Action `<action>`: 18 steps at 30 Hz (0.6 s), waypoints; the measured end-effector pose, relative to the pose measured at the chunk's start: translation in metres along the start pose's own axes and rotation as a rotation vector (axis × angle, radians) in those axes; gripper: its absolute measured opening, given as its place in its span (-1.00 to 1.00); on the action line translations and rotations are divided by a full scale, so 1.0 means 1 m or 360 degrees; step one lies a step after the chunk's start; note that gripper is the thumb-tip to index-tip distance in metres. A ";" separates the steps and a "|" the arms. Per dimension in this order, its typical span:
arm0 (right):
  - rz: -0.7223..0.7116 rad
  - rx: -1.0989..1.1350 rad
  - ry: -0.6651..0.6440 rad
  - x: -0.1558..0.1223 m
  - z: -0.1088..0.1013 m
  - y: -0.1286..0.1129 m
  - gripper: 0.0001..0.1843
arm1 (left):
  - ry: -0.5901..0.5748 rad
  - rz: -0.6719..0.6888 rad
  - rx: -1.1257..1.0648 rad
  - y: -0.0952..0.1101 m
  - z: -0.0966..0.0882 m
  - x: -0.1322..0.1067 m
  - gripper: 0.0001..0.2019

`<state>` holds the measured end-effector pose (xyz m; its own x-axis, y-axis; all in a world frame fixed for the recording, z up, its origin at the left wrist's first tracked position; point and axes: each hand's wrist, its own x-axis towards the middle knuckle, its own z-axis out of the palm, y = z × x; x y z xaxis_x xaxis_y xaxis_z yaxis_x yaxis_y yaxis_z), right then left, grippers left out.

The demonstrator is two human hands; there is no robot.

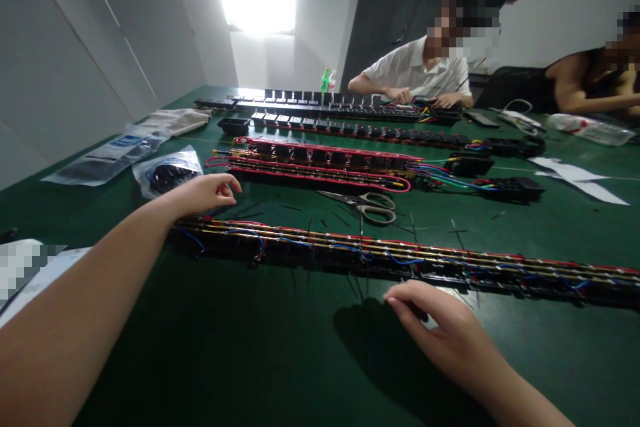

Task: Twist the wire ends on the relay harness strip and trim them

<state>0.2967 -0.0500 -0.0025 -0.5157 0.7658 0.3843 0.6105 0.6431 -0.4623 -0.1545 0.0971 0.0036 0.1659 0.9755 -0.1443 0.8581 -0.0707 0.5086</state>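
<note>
Lying with gold-coloured rods upward, perhaps for easy access, the long black wired strip (325, 243) crosses the dark green table (225, 347). The left hand (205, 195) is near its left end, fingers curled, thumb apart. The right hand (450, 323) is at its near edge, fingertips almost meeting; I cannot tell if they pinch something. Grey-handled metal scissors (357, 201) limit the far side; the near side gives open room.
</note>
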 end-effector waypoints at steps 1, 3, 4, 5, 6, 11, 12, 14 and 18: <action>-0.0036 -0.0056 0.0044 -0.001 0.000 0.000 -0.86 | 0.0013 -0.0006 -0.0037 0.000 0.000 0.000 -0.62; -0.0141 -0.0173 0.0106 0.000 -0.001 -0.002 -0.87 | 0.0044 -0.0013 -0.0124 0.003 -0.001 0.000 -0.64; -0.0211 -0.0228 0.0125 0.002 -0.001 -0.005 -0.87 | 0.0058 -0.0012 -0.0176 0.004 -0.001 0.000 -0.63; -0.0287 -0.0276 0.0130 0.006 -0.002 -0.008 -0.88 | 0.0069 -0.0009 -0.0236 0.007 -0.001 0.000 -0.61; -0.0367 -0.0326 0.0137 0.012 -0.002 -0.012 -0.88 | 0.0073 -0.0003 -0.0304 0.009 -0.001 -0.001 -0.59; -0.0712 -0.0473 0.0042 0.068 0.009 -0.033 -0.89 | 0.0015 0.0067 -0.0678 0.028 0.004 -0.006 -0.60; -0.0762 -0.0449 0.0043 0.084 0.015 -0.037 -0.88 | 0.0003 0.0079 -0.0749 0.032 0.006 -0.007 -0.61; -0.0828 -0.0406 0.0108 0.114 0.031 -0.042 -0.86 | -0.0022 0.0095 -0.0874 0.039 0.009 -0.009 -0.62; -0.0881 -0.0411 0.0173 0.158 0.067 -0.046 -0.85 | -0.0063 0.0110 -0.1048 0.051 0.014 -0.012 -0.61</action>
<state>0.1470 0.0413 0.0264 -0.7418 0.3055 0.5970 0.4026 0.9148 0.0322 -0.1058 0.0789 0.0189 0.2383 0.9641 -0.1175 0.3704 0.0217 0.9286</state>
